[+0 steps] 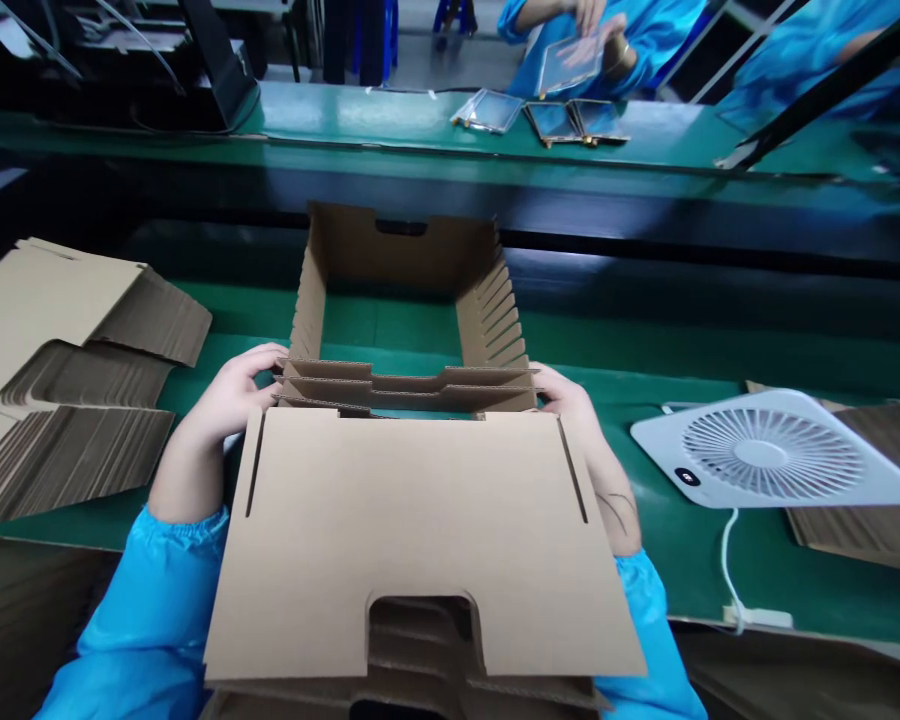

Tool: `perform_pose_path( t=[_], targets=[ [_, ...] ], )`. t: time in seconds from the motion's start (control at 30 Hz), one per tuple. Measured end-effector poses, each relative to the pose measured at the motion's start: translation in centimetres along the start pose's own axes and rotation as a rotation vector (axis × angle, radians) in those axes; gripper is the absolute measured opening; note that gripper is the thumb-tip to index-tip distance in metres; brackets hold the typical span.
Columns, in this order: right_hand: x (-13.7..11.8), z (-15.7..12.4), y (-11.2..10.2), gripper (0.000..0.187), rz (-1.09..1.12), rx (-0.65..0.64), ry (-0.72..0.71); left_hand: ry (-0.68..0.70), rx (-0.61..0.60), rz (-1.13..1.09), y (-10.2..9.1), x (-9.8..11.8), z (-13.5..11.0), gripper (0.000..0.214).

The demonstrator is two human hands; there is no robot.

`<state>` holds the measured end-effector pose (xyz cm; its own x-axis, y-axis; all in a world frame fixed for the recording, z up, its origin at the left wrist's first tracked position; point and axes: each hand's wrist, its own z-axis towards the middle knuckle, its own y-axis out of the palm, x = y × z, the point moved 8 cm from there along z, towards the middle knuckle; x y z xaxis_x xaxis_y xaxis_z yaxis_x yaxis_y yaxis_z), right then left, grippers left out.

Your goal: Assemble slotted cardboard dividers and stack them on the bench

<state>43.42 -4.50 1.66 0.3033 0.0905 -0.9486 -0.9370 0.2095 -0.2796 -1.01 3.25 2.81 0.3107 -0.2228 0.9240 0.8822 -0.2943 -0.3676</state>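
In front of me stands a bottomless cardboard frame (412, 245) with a row of slots along its side walls. Two notched cardboard dividers (412, 390) cross its near end. My left hand (244, 390) curls its fingers around the left ends of these dividers. At their right ends, my right hand (568, 398) grips the other side, its fingers partly hidden by the cardboard. A flat cardboard sheet (420, 530) with two slits and a bottom cutout lies nearest me, over my forearms' inner sides. Further cardboard pieces (412, 690) show beneath it.
A stack of cut cardboard sheets (45, 310) lies at left. At right, a white fan (765, 450) with a cable rests over more cardboard (862, 530). Across the green bench (330, 115), a co-worker's hands hold a clear panel (570, 65) above several framed panels (491, 110).
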Motion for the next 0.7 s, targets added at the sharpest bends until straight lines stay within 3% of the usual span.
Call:
perform_pose_path(
  t=[0.1, 0.2, 0.4, 0.57, 0.7],
  targets=[
    [-0.5, 0.0, -1.1, 0.019, 0.207, 0.148, -0.083, 0.023, 0.108, -0.153, -0.6, -0.2, -0.1, 0.028],
    [-0.1, -0.5, -1.3, 0.026, 0.323, 0.219, -0.034, 0.082, 0.215, -0.257, -1.1, -0.4, -0.2, 0.034],
    [0.8, -0.8, -1.1, 0.041, 0.284, 0.202, 0.060, 0.137, 0.318, -0.242, -1.2, -0.6, 0.0, 0.041],
    [1.2, -0.4, -1.6, 0.047, 0.316, 0.167, 0.009, 0.118, 0.361, -0.250, -1.1, -0.5, 0.0, 0.039],
    [0.8, -0.3, -1.1, 0.067, 0.369, 0.064, -0.050, 0.141, 0.313, -0.309, -1.2, 0.3, -0.1, 0.036]
  ],
)
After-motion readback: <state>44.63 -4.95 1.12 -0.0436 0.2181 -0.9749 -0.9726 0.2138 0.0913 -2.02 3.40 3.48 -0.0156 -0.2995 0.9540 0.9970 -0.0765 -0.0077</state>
